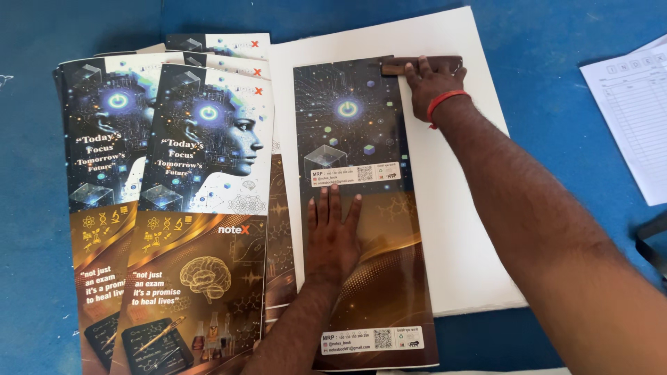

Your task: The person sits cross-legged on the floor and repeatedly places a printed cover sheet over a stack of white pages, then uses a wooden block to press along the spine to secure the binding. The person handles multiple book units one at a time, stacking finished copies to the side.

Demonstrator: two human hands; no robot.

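**Inspector:** What is noted at the centre of the work?

**Recorder:** A folded printed cover sheet (pixel 361 208), dark blue above and gold-brown below, is laid flat on a stack of white paper (pixel 458 208). Its long right edge runs down the middle of the white stack. The left hand (pixel 332 236) is pressed palm-down on the lower half of the cover, fingers spread and flat, nothing gripped. The right hand (pixel 432 87) is placed at the cover's top right corner, where a small brown wooden block (pixel 420 65) is held down under the fingers; the fingers are curled lightly over it. A red band (pixel 445 103) is worn at that wrist.

**Inspector:** And what is recorded beside it?

**Recorder:** To the left, a fanned pile of printed covers (pixel 167 201) is observed, overlapped one on another, each bearing the same blue and gold artwork. The pile's right edge is touched by the white stack or lies just under it; which cannot be told.

**Inspector:** The surface and surroundings?

**Recorder:** Everything is set on a blue table surface (pixel 35 278), somewhat scuffed. At the far right, a white ruled form sheet (pixel 632 118) is seen, well apart from the hands and partly cut off by the frame. A dark object is glimpsed at the right edge below it; its kind cannot be determined. Nothing of the wider room is shown.
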